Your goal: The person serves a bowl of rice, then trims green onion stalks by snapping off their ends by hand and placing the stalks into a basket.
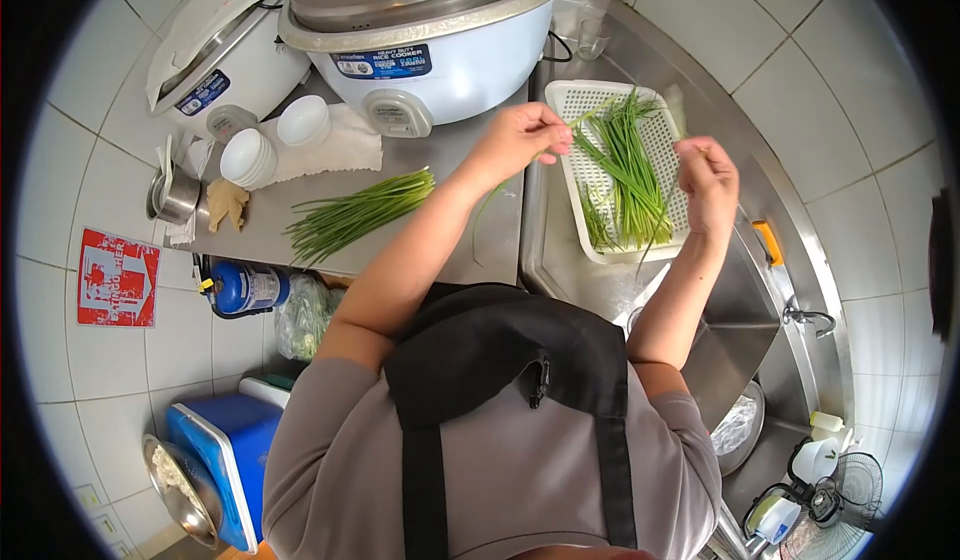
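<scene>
My left hand (522,144) is closed in a pinch above the left edge of a white perforated basket (592,251). A thin green stalk shows at its fingertips, and another thin stalk (478,228) hangs below the hand. Over the basket's right edge, my right hand (708,178) is also closed, fingers curled together; what it holds, if anything, is too small to make out. Inside the basket lies a loose pile of long green chives (632,175). To the left, a neat bundle of chives (365,215) rests on the steel counter (450,245).
A large rice cooker (470,70) stands behind the counter, with a second cooker (215,80) to its left. White bowls (248,158) sit on a cloth (345,145). At right are a sink (735,330) and a faucet (810,318). A drinking glass (593,38) stands behind the basket.
</scene>
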A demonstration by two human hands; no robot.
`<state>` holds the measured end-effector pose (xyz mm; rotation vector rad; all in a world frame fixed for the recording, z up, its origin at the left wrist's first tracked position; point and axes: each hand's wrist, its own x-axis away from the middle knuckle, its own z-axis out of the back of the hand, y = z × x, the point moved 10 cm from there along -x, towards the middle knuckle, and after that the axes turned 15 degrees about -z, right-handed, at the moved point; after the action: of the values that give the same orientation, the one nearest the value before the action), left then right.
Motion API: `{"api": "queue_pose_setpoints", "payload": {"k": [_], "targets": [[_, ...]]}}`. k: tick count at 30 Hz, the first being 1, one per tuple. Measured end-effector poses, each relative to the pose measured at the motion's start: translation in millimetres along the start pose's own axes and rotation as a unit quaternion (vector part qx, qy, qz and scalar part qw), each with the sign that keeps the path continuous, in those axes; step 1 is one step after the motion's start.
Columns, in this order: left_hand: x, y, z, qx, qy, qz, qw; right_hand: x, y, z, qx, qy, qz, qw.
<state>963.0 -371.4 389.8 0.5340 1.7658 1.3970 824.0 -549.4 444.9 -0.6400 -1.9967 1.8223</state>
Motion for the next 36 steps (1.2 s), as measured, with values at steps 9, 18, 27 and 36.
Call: {"api": "queue_pose_setpoints", "payload": {"k": [9, 18, 27, 36], "targets": [[-11.0, 10.8, -49.8, 0.139, 0.007, -0.008, 0.990, 1.1, 4.6, -45.8, -0.042, -0.060, -0.051, 0.996], [-15.7, 26.9, -55.2, -0.091, -0.139, -0.071, 0.984, 19.1, -28.8, -64.7, 0.314, 0.019, 0.161, 0.936], [-18.1, 33.5, -70.2, 0.187, -0.104, 0.056, 0.975, -17.2, 15.2, -53.7, -0.252, 0.032, 0.039, 0.966], [-27.8, 89.2, -10.8, 0.258, -0.007, -0.060, 0.964, 1.5, 63.3, -112.5, 0.079, -0.203, -0.149, 0.965]]}}
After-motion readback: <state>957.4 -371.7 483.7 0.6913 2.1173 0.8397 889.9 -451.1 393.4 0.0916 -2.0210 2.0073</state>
